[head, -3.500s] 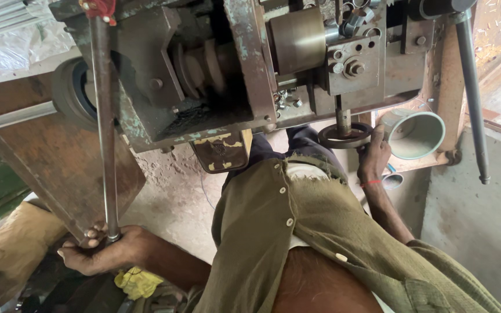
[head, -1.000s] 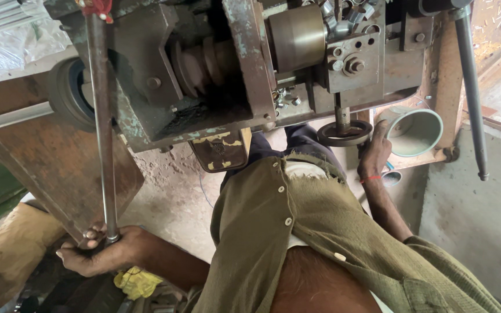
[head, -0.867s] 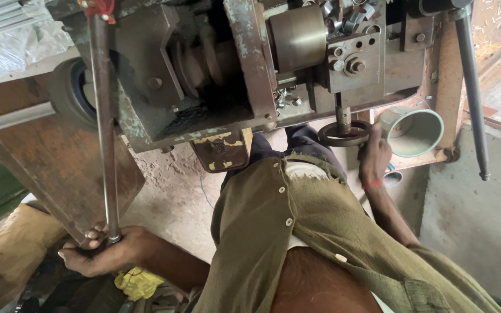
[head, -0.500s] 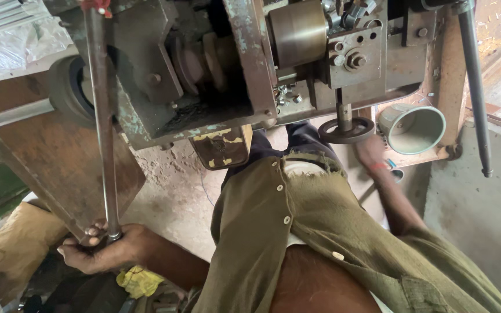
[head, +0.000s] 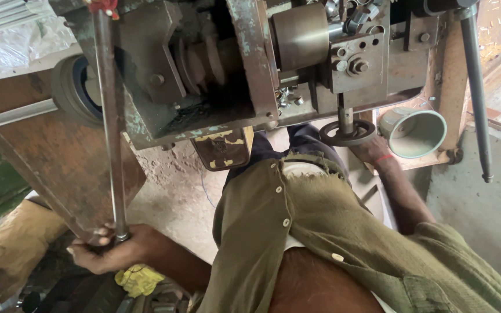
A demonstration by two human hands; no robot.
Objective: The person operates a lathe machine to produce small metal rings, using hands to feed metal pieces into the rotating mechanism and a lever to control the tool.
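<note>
Head view: the person sits before an old metal machine (head: pixel 221 69), looking down.
Left hand (head: pixel 114 252): at 8 o'clock, fingers closed around the lower end of a long steel lever rod (head: pixel 110 127).
Lever rod: it stands nearly upright, from the red tip at 11 o'clock down to the left hand.
Right hand (head: pixel 372 149): at 2 o'clock, touching the small black handwheel (head: pixel 348 132); fingers mostly hidden, I cannot tell their state.
Near: a green metal cup (head: pixel 416 133) just beside the right hand; a yellow cloth (head: pixel 140 279) under the left hand.
</note>
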